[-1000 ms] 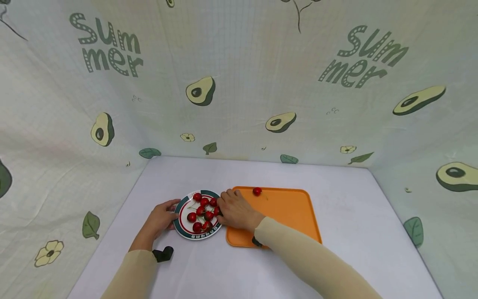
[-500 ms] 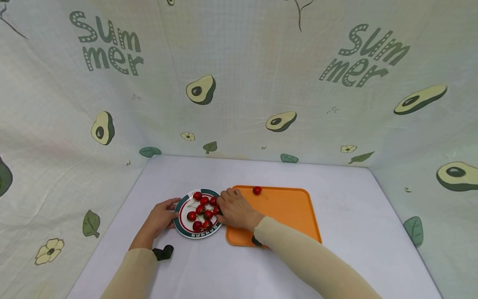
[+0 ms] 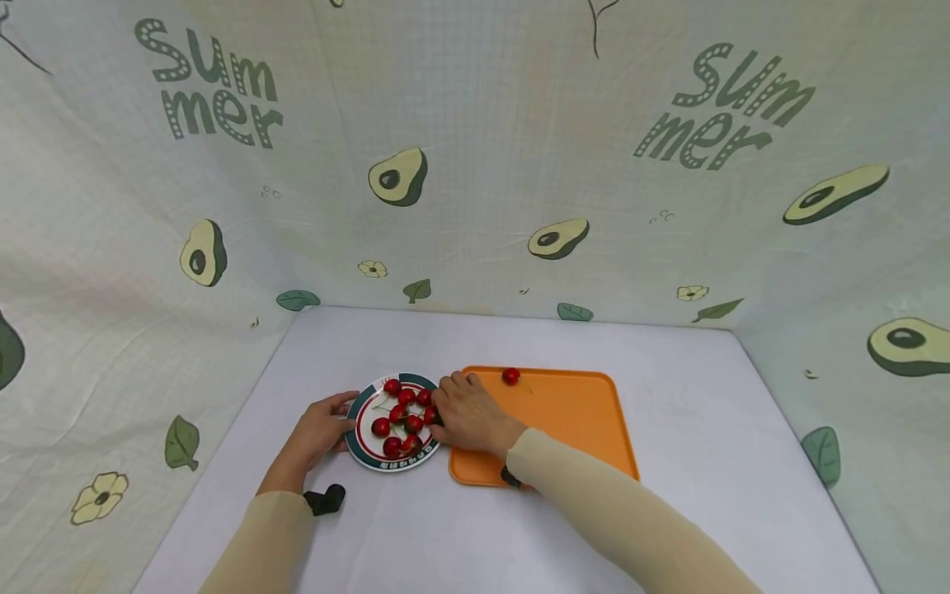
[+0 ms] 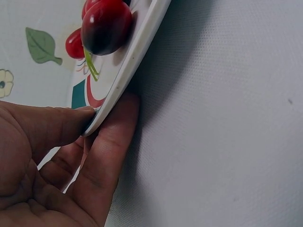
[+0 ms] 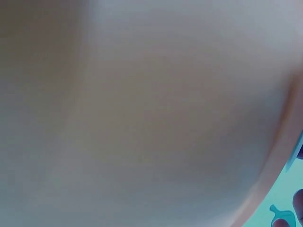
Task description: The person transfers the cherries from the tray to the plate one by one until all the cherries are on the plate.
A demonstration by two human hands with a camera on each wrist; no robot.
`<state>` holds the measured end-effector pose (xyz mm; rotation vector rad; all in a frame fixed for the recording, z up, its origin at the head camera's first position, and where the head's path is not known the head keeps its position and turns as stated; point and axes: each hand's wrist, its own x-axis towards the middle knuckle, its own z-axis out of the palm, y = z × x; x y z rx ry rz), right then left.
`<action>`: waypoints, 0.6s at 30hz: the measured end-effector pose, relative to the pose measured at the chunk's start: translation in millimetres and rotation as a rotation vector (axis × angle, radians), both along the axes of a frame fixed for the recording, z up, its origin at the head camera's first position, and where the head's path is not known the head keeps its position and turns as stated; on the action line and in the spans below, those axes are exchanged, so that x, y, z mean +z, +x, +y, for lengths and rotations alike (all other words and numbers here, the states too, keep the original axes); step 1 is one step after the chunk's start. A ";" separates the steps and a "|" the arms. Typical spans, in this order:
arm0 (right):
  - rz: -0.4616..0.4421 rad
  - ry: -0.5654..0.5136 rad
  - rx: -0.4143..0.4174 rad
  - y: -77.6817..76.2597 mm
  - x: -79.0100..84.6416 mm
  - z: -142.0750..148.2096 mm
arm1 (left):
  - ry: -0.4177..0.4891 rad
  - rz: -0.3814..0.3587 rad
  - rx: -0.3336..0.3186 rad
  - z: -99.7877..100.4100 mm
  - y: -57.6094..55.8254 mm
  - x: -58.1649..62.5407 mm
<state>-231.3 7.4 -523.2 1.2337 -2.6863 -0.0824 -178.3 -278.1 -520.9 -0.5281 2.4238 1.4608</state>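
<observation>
A round white plate (image 3: 369,445) with a green and red rim bears several red cherries (image 3: 398,414), some with green stems. My left hand (image 3: 317,431) pinches its left edge. In the left wrist view, the thumb (image 4: 57,124) lies on top of the rim and fingers (image 4: 106,153) reach underneath. At the plate's opposite side, my right hand (image 3: 471,417) grips the right edge with bent fingers; their tips are mostly hidden in the head view. A blurred pale surface fills most of the right wrist view, so that hand's grasp barely shows there.
Right of the plate, partly under my right forearm, lies an orange tray (image 3: 575,412). One cherry (image 3: 510,376) with a stem sits near its back edge. A white cloth (image 3: 416,536) covers the table, and a printed cloth (image 3: 475,124) hangs behind and at both sides.
</observation>
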 end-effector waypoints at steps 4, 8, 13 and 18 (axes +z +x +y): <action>0.002 -0.015 0.008 -0.9 3.5 5.1 | -0.007 0.002 -0.001 0.1 0.1 -1.1; -0.024 -0.057 0.002 -3.0 9.2 15.9 | -0.007 0.006 -0.002 -0.5 2.3 -2.3; 0.023 -0.105 -0.023 -14.9 10.9 40.8 | 0.000 0.012 0.002 0.0 3.8 -2.4; 0.081 -0.136 -0.091 -33.2 10.3 71.8 | -0.003 0.016 -0.001 -0.4 1.3 -3.0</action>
